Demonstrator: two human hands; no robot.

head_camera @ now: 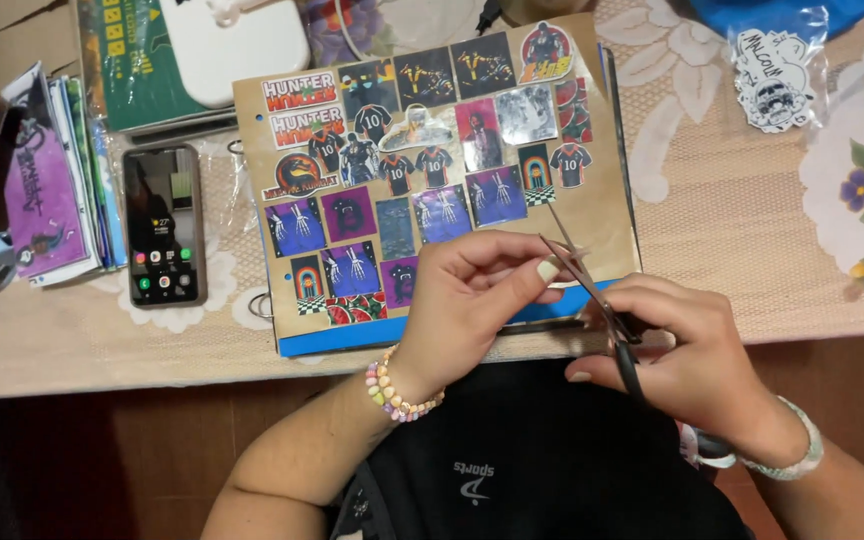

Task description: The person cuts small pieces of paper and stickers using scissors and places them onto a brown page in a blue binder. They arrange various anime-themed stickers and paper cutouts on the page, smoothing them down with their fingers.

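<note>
My right hand (687, 355) grips a pair of scissors (592, 290) with dark handles, blades open and pointing up-left over the lower right of a brown board (612, 220). My left hand (472, 295), with a bead bracelet at the wrist, pinches something small at the blades; what it is stays hidden by my fingers. The board is covered with several stickers (422, 150): jerseys, skeleton hands, logos. A blue sheet (352, 340) shows under its front edge.
A smartphone (163, 225) with its screen lit lies left of the board. Stacked paper sheets (47, 180) lie further left. A white device (237, 45) and a green book (132, 60) sit at the back. A bag of stickers (774, 75) lies at the right.
</note>
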